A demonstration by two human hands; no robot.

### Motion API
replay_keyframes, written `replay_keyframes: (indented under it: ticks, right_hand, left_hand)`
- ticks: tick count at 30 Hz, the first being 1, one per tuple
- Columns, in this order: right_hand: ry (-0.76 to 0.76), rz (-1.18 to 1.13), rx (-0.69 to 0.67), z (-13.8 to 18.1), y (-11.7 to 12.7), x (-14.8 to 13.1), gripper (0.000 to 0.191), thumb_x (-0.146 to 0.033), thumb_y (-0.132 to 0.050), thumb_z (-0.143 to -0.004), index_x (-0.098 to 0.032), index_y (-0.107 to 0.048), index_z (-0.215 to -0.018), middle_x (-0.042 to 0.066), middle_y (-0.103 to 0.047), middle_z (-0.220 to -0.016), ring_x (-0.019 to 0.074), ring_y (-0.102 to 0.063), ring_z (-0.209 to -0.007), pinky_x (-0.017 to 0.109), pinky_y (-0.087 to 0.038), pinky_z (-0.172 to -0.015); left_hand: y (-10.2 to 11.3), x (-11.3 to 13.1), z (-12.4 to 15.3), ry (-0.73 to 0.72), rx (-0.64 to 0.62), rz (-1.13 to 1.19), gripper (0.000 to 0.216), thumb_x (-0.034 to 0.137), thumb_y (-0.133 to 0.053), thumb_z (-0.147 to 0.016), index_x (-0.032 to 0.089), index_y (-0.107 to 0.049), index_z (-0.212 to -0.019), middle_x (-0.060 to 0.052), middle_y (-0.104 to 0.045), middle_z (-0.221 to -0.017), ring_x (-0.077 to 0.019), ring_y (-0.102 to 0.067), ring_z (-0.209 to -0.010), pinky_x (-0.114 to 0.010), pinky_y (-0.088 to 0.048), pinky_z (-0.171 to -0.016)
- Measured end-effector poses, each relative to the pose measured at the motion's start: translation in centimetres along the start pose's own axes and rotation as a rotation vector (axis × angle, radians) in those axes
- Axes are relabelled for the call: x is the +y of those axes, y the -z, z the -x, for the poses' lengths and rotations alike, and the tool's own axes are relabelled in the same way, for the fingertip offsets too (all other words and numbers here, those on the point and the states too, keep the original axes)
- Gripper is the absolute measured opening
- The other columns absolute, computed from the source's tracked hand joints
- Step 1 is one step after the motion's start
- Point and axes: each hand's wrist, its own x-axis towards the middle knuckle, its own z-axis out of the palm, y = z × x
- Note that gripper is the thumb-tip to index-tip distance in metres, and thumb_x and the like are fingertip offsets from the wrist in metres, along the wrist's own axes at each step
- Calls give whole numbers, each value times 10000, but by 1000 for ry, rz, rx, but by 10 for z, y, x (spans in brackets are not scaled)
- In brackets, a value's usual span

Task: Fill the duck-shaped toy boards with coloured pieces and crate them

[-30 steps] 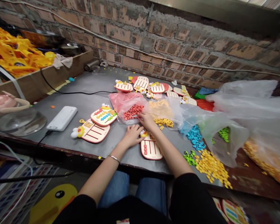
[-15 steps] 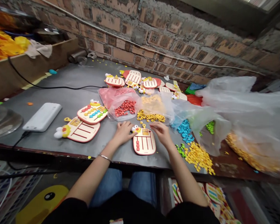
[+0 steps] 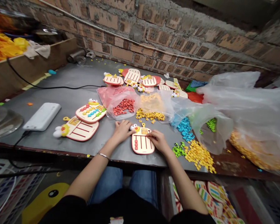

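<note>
A cream toy board (image 3: 142,148) with a red rim, dark slots and a duck head lies flat near the table's front edge. Red pieces (image 3: 136,144) sit in its leftmost slot. My left hand (image 3: 122,131) grips the board at the duck head, thumb and forefinger around its left side. The fingers of my right hand (image 3: 159,140) are pinched together over the upper right slots; anything between them is hidden. Left of my hands, a board with coloured pieces (image 3: 91,112) rests on another board with bare slots (image 3: 82,132).
Beyond my hands lie bags of red pieces (image 3: 124,106) and yellow pieces (image 3: 151,115). Blue pieces (image 3: 184,129), green pieces (image 3: 178,150) and a yellow pile (image 3: 200,157) are to the right. More boards (image 3: 132,76) lie behind. A white power bank (image 3: 42,116) stands left.
My right hand has moved left and down from beside the board onto its right slots, its fingers now together. My left hand stays at the duck head.
</note>
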Motion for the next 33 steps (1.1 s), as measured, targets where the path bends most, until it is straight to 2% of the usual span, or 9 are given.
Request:
replay_keyframes:
  ticks: [3,6,9,11,15,18,20,28,33]
  right_hand:
    - [-50,-117,45,-7,-19,-14,140,-272,-615,-836,-214,-672,-949,68,-687,-910,210,-626,-829,336,-491,-758]
    - [-66,-199,-24,-17,-32,-27,173,-268,-656,-804,-218,-665,-969,60,-697,-914,202,-642,-805,340,-504,-764]
    - [-73,-347,-188,-23,-28,-27,230,-310,-680,-786,-204,-657,-989,43,-699,-868,185,-647,-739,310,-512,-705]
    - [-108,-387,-175,-30,-20,-18,240,-357,-660,-799,-190,-660,-972,42,-694,-848,182,-642,-717,295,-505,-667]
    - [-145,-58,81,-66,-17,1,159,-269,-612,-816,-163,-663,-923,69,-669,-873,189,-600,-762,309,-470,-716]
    - [-126,201,-12,-96,-24,4,81,-145,-619,-761,-151,-646,-838,92,-637,-895,206,-566,-816,327,-445,-763]
    - [-106,205,-53,-105,-25,2,77,-105,-586,-750,-155,-624,-794,90,-618,-886,205,-554,-823,324,-442,-764]
    - [-127,-461,262,-39,11,5,186,-337,-665,-762,-219,-548,-845,22,-576,-878,174,-599,-786,309,-524,-709]
    - [-82,-241,263,-12,7,13,125,-332,-598,-850,-219,-622,-896,54,-639,-917,204,-615,-875,359,-513,-803]
  left_hand:
    - [0,-1,0,-4,2,1,278,451,-552,-887,228,-620,-1038,-58,-615,-1076,-264,-482,-1077,-441,-282,-909]
    - [0,-1,0,-5,2,1,276,451,-542,-894,230,-624,-1038,-59,-618,-1066,-264,-486,-1070,-440,-286,-901]
    - [2,1,2,-10,2,4,274,448,-570,-878,235,-628,-1042,-52,-620,-1067,-258,-491,-1065,-431,-291,-893]
    - [3,2,2,-13,5,8,286,446,-587,-865,234,-627,-1052,-49,-618,-1076,-257,-490,-1069,-430,-291,-895]
    - [3,5,3,-32,9,16,353,432,-594,-853,239,-592,-1149,-59,-600,-1133,-268,-474,-1099,-442,-284,-916]
    - [3,6,3,-67,1,19,395,394,-578,-865,267,-546,-1238,-62,-577,-1213,-271,-457,-1137,-449,-276,-928]
    - [2,6,3,-98,-10,20,391,358,-561,-879,283,-534,-1262,-58,-567,-1242,-267,-452,-1154,-450,-271,-933]
    - [-1,6,2,-186,-58,43,342,260,-468,-943,359,-546,-1261,-41,-538,-1309,-251,-441,-1209,-449,-264,-925]
    - [-3,4,2,-194,-63,50,316,251,-468,-942,328,-578,-1228,-51,-529,-1326,-256,-443,-1215,-435,-268,-918]
